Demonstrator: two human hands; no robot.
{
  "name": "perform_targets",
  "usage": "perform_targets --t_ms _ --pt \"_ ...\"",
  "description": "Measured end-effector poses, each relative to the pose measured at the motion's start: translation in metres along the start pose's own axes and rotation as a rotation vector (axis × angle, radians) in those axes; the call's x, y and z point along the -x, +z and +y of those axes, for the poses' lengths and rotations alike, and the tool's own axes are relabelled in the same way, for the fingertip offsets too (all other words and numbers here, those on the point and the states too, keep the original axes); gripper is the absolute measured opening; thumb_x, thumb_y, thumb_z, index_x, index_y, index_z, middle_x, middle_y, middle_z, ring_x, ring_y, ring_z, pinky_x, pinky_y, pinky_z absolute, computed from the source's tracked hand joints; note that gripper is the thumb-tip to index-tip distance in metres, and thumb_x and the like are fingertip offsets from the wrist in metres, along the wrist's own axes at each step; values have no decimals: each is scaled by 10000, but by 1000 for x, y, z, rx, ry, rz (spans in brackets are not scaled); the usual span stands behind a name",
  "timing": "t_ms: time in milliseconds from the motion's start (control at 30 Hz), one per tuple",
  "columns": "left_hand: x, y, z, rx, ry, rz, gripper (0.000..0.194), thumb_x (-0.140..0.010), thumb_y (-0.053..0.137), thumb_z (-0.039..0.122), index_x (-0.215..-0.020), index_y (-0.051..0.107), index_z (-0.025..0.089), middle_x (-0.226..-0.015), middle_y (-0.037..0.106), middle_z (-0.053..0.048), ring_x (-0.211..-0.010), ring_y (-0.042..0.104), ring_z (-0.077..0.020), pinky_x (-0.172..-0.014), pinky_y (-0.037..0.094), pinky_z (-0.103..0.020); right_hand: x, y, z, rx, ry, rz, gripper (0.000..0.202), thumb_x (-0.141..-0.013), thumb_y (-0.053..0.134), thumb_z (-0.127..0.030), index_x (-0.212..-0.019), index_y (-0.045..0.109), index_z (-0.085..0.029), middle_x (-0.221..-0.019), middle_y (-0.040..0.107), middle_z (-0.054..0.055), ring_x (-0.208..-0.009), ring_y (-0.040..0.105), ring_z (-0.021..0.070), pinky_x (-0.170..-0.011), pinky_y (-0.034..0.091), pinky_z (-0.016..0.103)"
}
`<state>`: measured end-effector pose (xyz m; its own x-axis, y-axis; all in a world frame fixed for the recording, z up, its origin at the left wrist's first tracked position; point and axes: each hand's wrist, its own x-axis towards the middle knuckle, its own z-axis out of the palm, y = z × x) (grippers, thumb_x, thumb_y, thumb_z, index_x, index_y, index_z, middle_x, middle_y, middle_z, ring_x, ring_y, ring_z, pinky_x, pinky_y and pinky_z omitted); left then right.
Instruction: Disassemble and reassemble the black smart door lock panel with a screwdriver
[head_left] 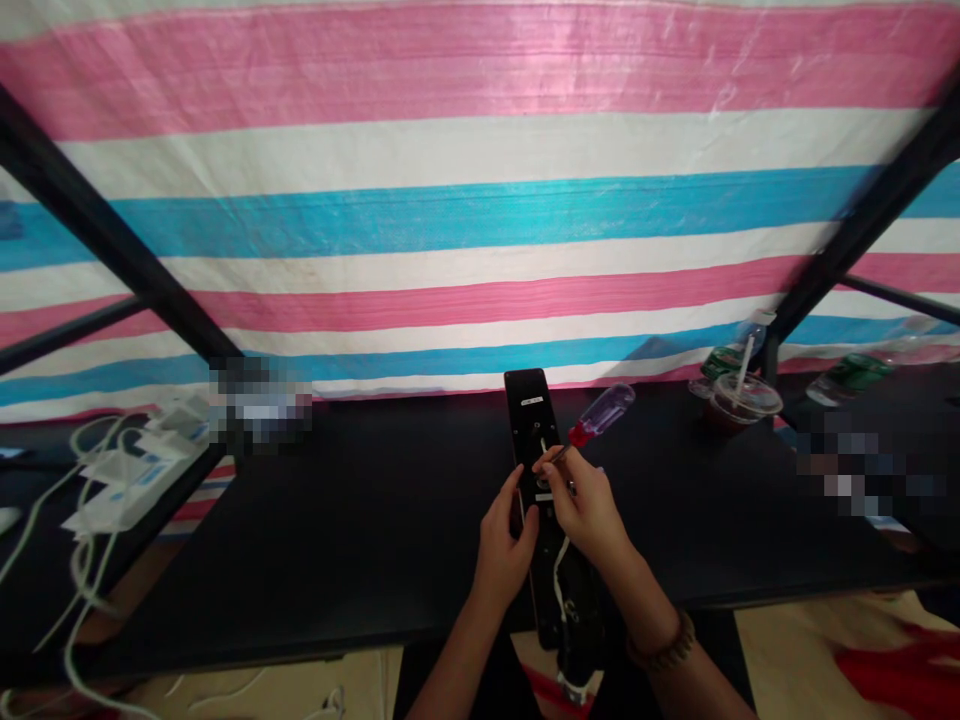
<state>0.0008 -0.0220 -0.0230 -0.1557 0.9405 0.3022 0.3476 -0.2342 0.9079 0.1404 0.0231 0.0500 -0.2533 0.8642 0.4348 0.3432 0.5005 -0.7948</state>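
Observation:
A long black device [531, 405] with small pale labels lies lengthwise on the black table, its near end reaching the table's front edge. My left hand [507, 545] rests against its left side, thumb and fingers apart. Over the middle of the device, my right hand [581, 500] is closed on a screwdriver [604, 411] with a clear purple and red handle. The handle points up and to the right, and the tip is hidden by my fingers. A white cable [559, 580] runs along the device below my right hand.
On the right stand a lidded drink cup [742, 400] with a straw and a plastic bottle [721, 362]; another bottle [851, 378] lies farther right. White power strips [127, 480] with tangled cables are at the left. A striped sheet [480, 220] hangs behind the black table [360, 530].

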Motion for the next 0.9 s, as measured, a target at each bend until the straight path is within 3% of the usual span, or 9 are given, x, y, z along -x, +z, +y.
perform_targets --t_ms 167,367,700,800,900 --pt "-1 0 2 0 19 -47 460 -962 537 334 -1405 570 213 -1172 718 -102 -805 649 -168 -745 537 -296 2 -1 -5 133 -59 -33 136 -986 426 -195 -992 560 -217 -903 689 69 -827 685 196 -763 530 296" --pt "2 1 3 8 26 -16 427 -962 551 327 -1371 615 221 -1081 751 -78 -841 679 -184 -769 558 -308 1 -7 -12 202 -168 -156 149 -973 473 -189 -961 618 -219 -938 695 82 -835 690 203 -746 536 290" --pt "4 1 3 61 58 45 389 -911 611 259 -1289 673 187 -1245 729 -114 -1095 698 -246 -973 552 -396 1 0 -22 219 -148 -124 189 -956 455 -151 -954 636 -206 -918 718 80 -793 705 203 -721 543 289" --pt "5 2 2 54 33 35 454 -918 602 277 -1363 614 190 -1238 729 -105 -983 713 -212 -882 577 -357 -1 2 -24 188 -145 -83 163 -960 484 -185 -925 642 -209 -840 714 58 -745 698 198 -700 541 289" --pt "6 1 4 24 28 26 395 -931 587 294 -1303 656 179 -1137 754 -91 -854 697 -180 -802 576 -329 -2 3 -24 113 -150 -69 150 -962 521 -205 -923 665 -214 -861 723 60 -795 708 202 -743 557 295"
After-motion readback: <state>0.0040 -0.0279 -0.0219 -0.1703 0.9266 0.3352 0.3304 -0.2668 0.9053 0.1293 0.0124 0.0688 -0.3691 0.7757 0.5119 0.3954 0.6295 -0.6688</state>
